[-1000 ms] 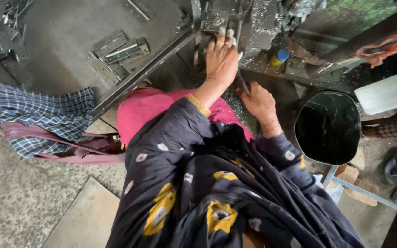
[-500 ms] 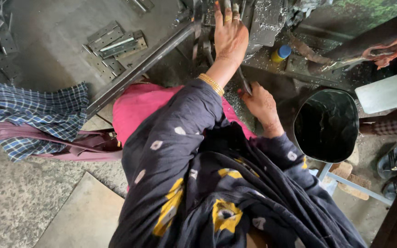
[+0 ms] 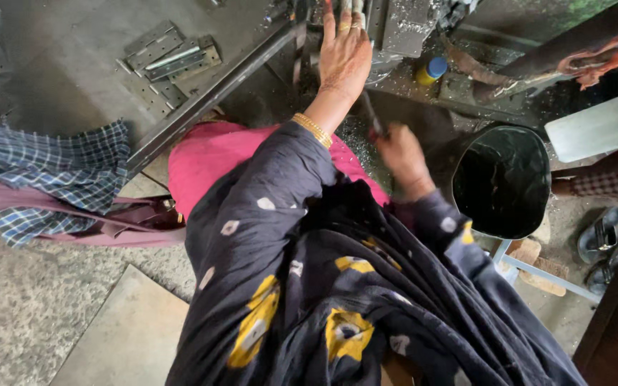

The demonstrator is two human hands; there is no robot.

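Reaching | left hand (image 3: 345, 53), fingers spread flat, has been raised from lower down onto the grey metal machine (image 3: 402, 25), now touching it | right hand (image 3: 398, 154) is closed on a thin dark tool (image 3: 370, 118) just below the machine | yellow bottle (image 3: 429, 70) beside the machine, black bucket (image 3: 503, 179) right of it, metal hinges (image 3: 169, 57) well left.

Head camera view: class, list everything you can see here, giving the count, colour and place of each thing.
Metal hinges: several, grey, floor upper left.
Steel bar: one, dark, runs diagonally.
Checked cloth: one, blue, left.
Strap: one, maroon, under the cloth.
Machine: one, grey, top centre.
Bottle: one, yellow with a blue cap, beside the machine.
Bucket: one, black, right.
Sandals: two, dark, far right.
Left hand: raised to the machine.
Right hand: grips a thin tool.
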